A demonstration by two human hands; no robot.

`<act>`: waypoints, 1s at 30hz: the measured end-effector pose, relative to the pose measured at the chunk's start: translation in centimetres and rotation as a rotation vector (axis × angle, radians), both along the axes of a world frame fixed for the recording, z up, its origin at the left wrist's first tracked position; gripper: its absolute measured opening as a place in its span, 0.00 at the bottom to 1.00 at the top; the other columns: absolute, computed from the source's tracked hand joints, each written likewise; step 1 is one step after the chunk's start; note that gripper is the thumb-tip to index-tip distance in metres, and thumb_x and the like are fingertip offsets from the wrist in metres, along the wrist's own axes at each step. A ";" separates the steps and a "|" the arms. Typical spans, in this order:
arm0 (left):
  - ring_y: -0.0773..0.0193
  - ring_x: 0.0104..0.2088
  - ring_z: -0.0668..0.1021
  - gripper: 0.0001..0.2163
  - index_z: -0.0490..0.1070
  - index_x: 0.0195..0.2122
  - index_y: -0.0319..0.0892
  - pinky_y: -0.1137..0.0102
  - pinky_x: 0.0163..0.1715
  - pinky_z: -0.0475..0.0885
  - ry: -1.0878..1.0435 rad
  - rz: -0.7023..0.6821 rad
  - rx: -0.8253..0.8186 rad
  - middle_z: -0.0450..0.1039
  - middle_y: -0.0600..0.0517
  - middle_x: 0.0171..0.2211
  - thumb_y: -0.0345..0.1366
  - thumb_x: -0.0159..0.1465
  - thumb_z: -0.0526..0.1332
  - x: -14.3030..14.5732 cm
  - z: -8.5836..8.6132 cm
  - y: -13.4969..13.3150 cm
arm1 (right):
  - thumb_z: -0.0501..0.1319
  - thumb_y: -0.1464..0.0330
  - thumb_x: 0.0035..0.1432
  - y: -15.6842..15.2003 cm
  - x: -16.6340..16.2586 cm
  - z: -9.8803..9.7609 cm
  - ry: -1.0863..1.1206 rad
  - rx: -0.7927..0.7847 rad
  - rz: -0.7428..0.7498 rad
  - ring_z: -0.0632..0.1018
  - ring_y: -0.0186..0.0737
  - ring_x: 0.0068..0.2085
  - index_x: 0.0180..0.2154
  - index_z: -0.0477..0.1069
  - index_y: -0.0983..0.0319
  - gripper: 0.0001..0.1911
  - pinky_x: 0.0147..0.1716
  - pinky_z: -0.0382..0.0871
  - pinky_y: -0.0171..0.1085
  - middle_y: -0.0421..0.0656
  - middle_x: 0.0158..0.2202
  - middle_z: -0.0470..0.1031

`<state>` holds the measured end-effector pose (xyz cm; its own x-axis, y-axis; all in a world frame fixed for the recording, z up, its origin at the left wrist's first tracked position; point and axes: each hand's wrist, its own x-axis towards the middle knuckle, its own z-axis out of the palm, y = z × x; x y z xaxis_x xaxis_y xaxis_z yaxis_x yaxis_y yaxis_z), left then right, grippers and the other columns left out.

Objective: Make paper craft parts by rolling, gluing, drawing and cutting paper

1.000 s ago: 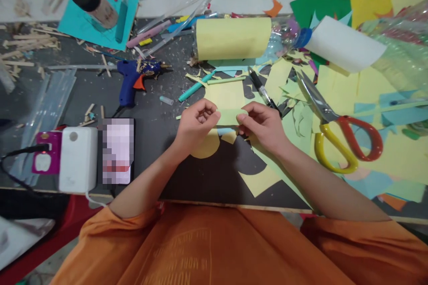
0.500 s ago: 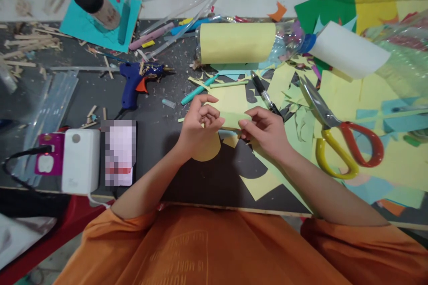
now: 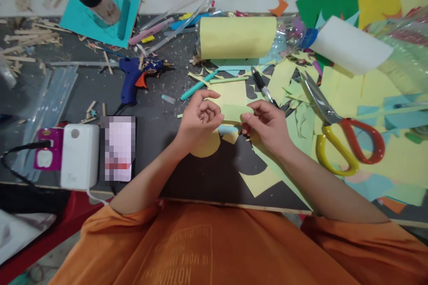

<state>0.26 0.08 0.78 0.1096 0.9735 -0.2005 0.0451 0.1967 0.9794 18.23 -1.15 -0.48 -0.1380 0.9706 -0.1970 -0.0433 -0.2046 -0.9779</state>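
Observation:
Both hands hold one small light-green paper piece (image 3: 234, 112) just above the dark table (image 3: 207, 178). My left hand (image 3: 199, 120) pinches its left end with curled fingers, the forefinger lifted. My right hand (image 3: 265, 125) pinches its right end between thumb and fingers. Under the hands lie yellow paper cut-offs (image 3: 259, 182) and a yellow rounded piece (image 3: 205, 148). A black marker (image 3: 264, 89) lies just beyond my right hand.
Large scissors with red and yellow handles (image 3: 337, 124) lie to the right on paper scraps. A blue glue gun (image 3: 135, 75), a teal pen (image 3: 197, 87) and a yellow-wrapped bottle (image 3: 237, 38) lie behind. A phone (image 3: 117, 149) and white charger (image 3: 78, 156) sit at left.
My left forefinger has lifted away from the paper and the fingers have shifted their hold. Both hands stay in about the same place with the paper between them.

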 end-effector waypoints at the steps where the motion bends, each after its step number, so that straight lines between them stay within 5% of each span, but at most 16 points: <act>1: 0.75 0.19 0.65 0.13 0.66 0.36 0.45 0.78 0.20 0.59 0.012 -0.011 0.002 0.65 0.59 0.22 0.28 0.50 0.64 0.0 0.0 0.0 | 0.70 0.51 0.48 0.0 -0.1 0.0 0.001 -0.003 -0.002 0.73 0.29 0.17 0.28 0.69 0.59 0.20 0.17 0.69 0.30 0.33 0.18 0.70; 8: 0.73 0.20 0.60 0.08 0.65 0.23 0.41 0.75 0.21 0.56 0.114 -0.049 0.057 0.61 0.58 0.20 0.36 0.53 0.63 -0.1 -0.7 -0.2 | 0.70 0.48 0.46 0.1 -0.1 0.2 -0.011 0.003 -0.001 0.73 0.30 0.17 0.27 0.69 0.59 0.22 0.17 0.68 0.31 0.32 0.16 0.68; 30: 0.74 0.19 0.60 0.06 0.67 0.24 0.42 0.76 0.19 0.55 0.063 0.011 0.009 0.63 0.57 0.19 0.35 0.49 0.64 -0.2 -0.8 0.0 | 0.68 0.49 0.48 0.1 -0.3 0.4 -0.043 0.029 0.022 0.72 0.30 0.18 0.27 0.69 0.58 0.20 0.19 0.68 0.32 0.33 0.17 0.69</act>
<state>0.01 0.06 0.00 0.0858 0.9764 -0.1982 0.1049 0.1890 0.9764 17.96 -1.04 -0.12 -0.1518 0.9729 -0.1746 0.0033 -0.1762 -0.9844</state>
